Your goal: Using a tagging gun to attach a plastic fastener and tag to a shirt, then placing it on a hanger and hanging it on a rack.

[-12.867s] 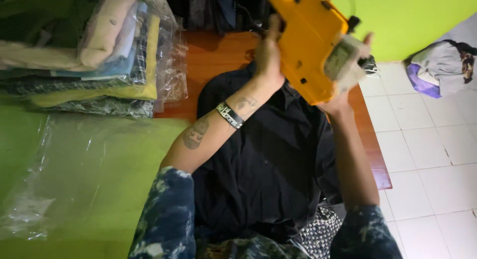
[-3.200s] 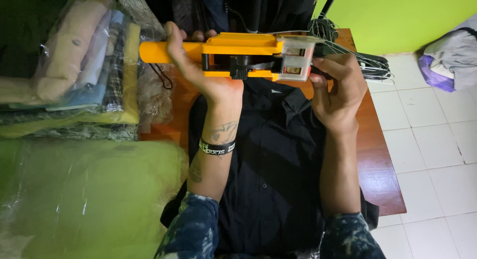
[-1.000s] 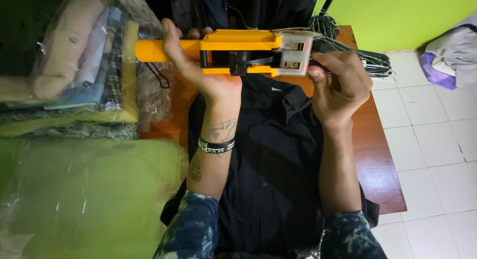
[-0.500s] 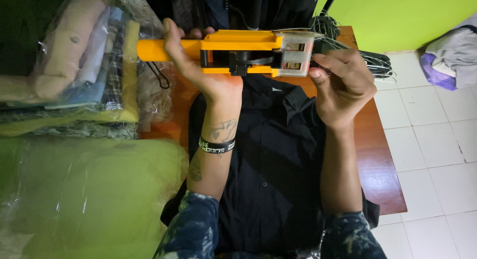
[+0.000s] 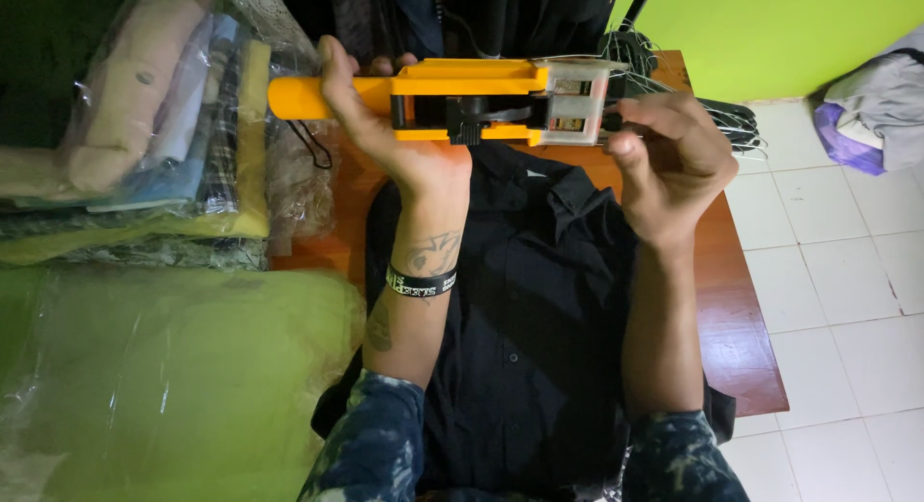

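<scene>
Head view: left hand [image 5: 385, 127] wrapped around handle of orange labelling gun [image 5: 452, 102], held level at top centre of frame. Right hand [image 5: 669, 160] pinches its clear front end. Black shirt [image 5: 539, 309] lies below on brown counter [image 5: 741, 300].

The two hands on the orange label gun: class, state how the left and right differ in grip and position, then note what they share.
The left hand wraps its fingers around the orange handle of the label gun; the right hand only pinches at the clear front end. The left hand's wrist has a black wristband and a tattoo; the right hand's wrist is bare. Both are raised above the black shirt and touch the same tool.
</scene>
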